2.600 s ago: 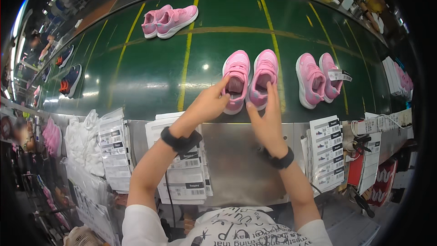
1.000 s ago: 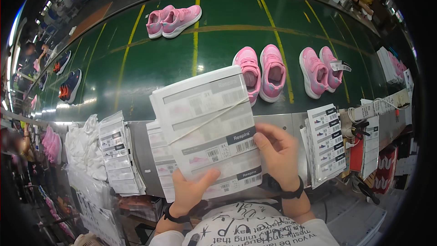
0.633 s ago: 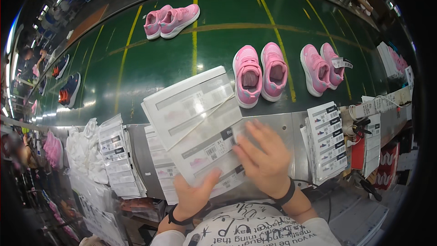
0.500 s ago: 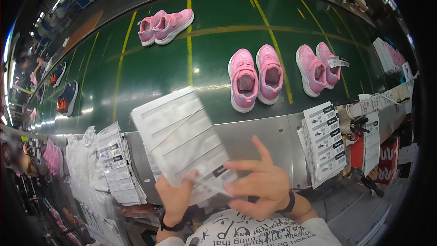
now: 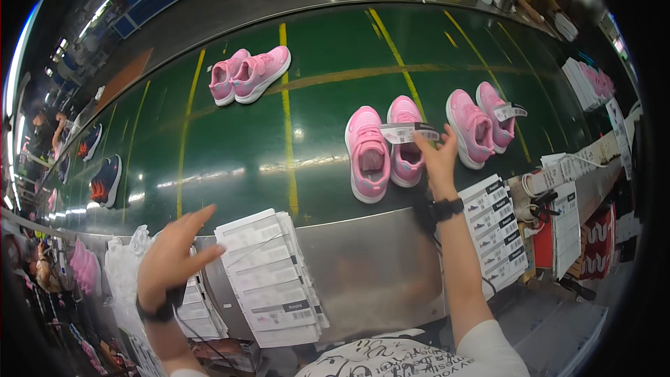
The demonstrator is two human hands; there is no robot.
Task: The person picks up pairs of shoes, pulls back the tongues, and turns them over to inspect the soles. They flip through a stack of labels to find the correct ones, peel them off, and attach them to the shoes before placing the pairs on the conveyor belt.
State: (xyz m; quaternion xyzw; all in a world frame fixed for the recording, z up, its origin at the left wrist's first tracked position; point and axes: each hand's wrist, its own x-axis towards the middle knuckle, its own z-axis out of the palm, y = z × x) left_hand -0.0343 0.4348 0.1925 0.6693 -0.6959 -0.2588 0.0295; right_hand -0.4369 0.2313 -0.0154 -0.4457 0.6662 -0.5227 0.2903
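Observation:
My right hand (image 5: 440,164) reaches over the middle pair of pink sneakers. Its thumb and finger hold a printed paper label (image 5: 400,134) by one end, across the upper of the right sneaker (image 5: 405,163). The left sneaker (image 5: 368,157) of that pair stands beside it. My left hand (image 5: 173,255), slightly blurred, hangs in the air with its fingers spread and nothing in them. Next to it, a thick stack of label sheets (image 5: 269,276) lies on the metal ledge (image 5: 373,265).
Another pink pair (image 5: 480,126) with a label stands to the right, and one (image 5: 250,77) lies farther left on the green belt (image 5: 328,98). Dark blue sneakers (image 5: 106,180) stand at far left. More label sheets (image 5: 494,227) hang at right. White tissue paper (image 5: 122,269) lies at left.
The label stack has gone from my hands onto the ledge. My right hand has moved out to the middle sneakers with a label. My left hand has moved left, away from the stack.

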